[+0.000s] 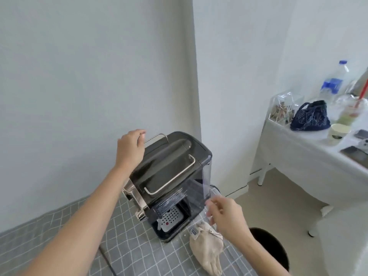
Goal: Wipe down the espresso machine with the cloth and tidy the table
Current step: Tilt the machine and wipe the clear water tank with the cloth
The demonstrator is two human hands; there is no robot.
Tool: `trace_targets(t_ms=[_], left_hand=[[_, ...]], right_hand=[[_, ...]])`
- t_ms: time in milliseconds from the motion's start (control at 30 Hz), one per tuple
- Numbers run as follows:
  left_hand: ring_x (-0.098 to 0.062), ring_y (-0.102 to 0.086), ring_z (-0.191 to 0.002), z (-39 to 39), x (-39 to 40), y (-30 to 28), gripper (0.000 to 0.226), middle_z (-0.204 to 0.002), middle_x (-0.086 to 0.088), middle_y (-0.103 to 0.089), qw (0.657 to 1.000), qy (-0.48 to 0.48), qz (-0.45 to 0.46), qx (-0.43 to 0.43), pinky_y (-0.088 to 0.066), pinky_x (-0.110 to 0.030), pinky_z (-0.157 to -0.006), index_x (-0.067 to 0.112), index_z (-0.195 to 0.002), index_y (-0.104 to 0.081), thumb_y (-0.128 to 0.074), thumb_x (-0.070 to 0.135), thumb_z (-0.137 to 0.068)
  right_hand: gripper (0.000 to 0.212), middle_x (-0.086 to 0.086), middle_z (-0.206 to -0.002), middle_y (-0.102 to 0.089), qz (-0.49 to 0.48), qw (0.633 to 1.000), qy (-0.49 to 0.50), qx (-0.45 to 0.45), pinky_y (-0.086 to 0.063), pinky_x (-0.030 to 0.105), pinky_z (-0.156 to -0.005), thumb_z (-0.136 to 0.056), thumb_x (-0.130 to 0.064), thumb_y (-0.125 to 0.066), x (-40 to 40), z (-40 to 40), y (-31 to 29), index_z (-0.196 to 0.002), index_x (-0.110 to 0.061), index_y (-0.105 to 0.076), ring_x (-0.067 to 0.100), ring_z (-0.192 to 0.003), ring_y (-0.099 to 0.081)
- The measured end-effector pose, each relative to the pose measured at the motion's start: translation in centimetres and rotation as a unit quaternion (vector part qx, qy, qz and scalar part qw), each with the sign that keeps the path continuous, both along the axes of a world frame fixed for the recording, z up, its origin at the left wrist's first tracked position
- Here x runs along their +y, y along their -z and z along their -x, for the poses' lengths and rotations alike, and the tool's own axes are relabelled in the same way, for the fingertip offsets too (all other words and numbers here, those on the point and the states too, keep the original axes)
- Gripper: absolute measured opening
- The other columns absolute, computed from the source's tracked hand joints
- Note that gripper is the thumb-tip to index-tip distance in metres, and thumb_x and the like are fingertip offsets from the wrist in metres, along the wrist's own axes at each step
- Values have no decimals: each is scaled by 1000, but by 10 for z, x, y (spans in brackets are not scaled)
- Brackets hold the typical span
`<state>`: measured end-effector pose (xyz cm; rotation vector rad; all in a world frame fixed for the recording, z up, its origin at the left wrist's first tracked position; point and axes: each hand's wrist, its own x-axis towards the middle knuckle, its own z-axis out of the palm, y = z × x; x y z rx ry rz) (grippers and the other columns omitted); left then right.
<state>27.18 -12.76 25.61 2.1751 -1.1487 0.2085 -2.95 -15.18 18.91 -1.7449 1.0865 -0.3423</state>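
The dark grey espresso machine (171,176) stands on the table with the grey grid cloth (59,232), its perforated drip tray facing me. My left hand (129,150) is at the machine's top far-left corner, fingers curled around the end of the metal rail (157,136). My right hand (225,214) hovers by the machine's lower right side and pinches a clear plastic film (209,194) that hangs off that side. The beige wiping cloth (207,250) lies crumpled on the table just in front of the machine, under my right wrist.
A round black bin (272,248) sits on the floor past the table's right edge. A white side table (298,156) at the right carries a water bottle (334,80), a dark blue bag (310,116), a clear box, cups and a phone. White walls stand close behind.
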Motion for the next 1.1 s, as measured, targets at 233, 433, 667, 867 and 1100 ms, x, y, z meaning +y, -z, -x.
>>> trace_targets(t_ms=[233,433,667,867,1100], left_hand=[[-30,-62,-110,-34,-9,10,27,-112,-8,-72,994,3,-91,66,-41,-27,-93,6,-108,-70,-47,11,-97],[-37,-60,-102,-38,-20,12,24,-94,-12,-68,980,-19,-164,113,-45,-33,-82,9,-80,-64,-46,14,-96],[-25,-63,-106,-23,-24,9,24,-111,-10,-71,975,2,-134,178,-44,-25,-87,-2,-89,-66,-44,4,-95],[-27,-63,-107,-25,-17,-6,27,-114,-11,-71,974,0,-152,169,-47,-27,-89,-3,-93,-70,-45,6,-96],[-23,-50,-67,-43,24,-30,26,-82,-13,-64,944,-61,-104,306,-39,-24,-56,3,-71,-60,-43,-7,-89]], right_hand=[[23,9,-66,-63,-152,981,43,-116,-37,18,-35,-97,-24,-55,-22,-72,-57,-97,-3,-65,12,-39,-51],[17,7,-60,-54,-261,944,85,-184,-36,15,-37,-93,-9,-59,-19,-93,-51,-82,2,-63,9,-39,-46],[15,6,-61,-54,-268,937,98,-202,-41,14,-40,-95,-7,-57,-8,-84,-48,-87,4,-62,8,-43,-48],[17,5,-61,-51,-266,936,96,-211,-41,14,-40,-97,-7,-54,-14,-85,-55,-85,3,-60,7,-42,-46],[27,-2,-53,-42,-138,979,23,-147,-25,16,-34,-98,-12,-48,-63,-110,-87,-72,-9,-55,7,-37,-36]])
